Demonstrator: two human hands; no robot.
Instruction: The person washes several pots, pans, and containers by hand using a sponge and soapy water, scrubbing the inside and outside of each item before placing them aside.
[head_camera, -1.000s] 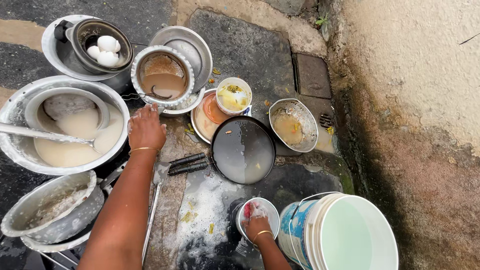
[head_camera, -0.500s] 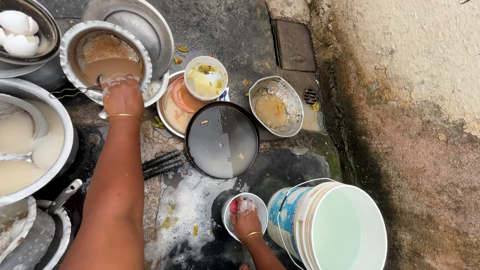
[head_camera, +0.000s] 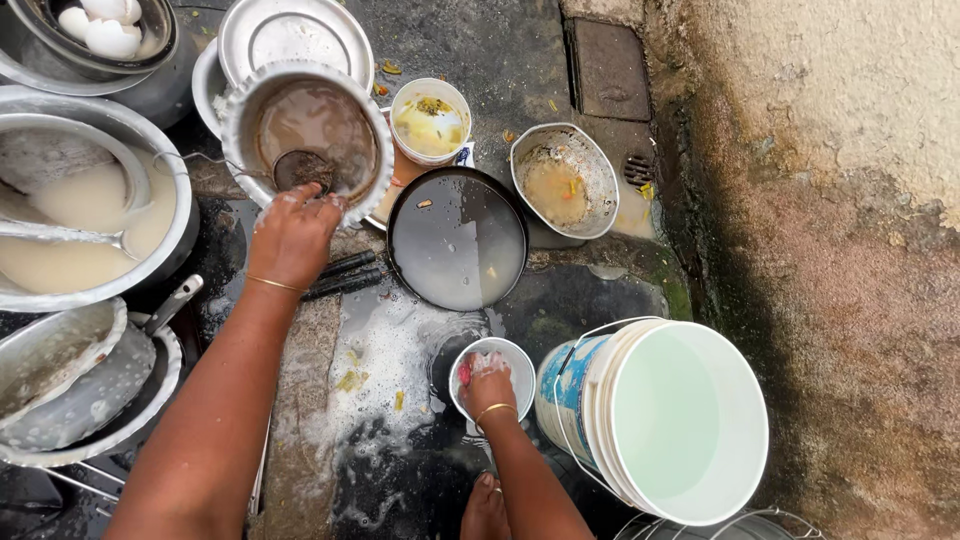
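Observation:
My left hand (head_camera: 293, 238) grips the near rim of a steel pot (head_camera: 352, 108) with a fluted edge, which is tipped toward me. Brown liquid and a small strainer (head_camera: 300, 168) lie inside it. My right hand (head_camera: 487, 383) rests in a small steel bowl (head_camera: 518, 362) on the wet, soapy ground and is closed on a pink scrub pad (head_camera: 465, 372) with foam on it. A black round pan (head_camera: 457, 238) lies flat between the two hands.
A white bucket (head_camera: 665, 420) stands at my right. A large basin (head_camera: 80, 215) of milky liquid with a ladle is at left, stacked pots (head_camera: 75, 385) below it. A cup (head_camera: 430, 120), oval tray (head_camera: 563, 180), steel plate (head_camera: 295, 35), egg bowl (head_camera: 100, 30), black-handled tongs (head_camera: 345, 278) and wall (head_camera: 830, 150) surround.
My left hand has taken the pot by its rim and tipped it toward me, so the strainer now shows. My right hand stays in the small bowl.

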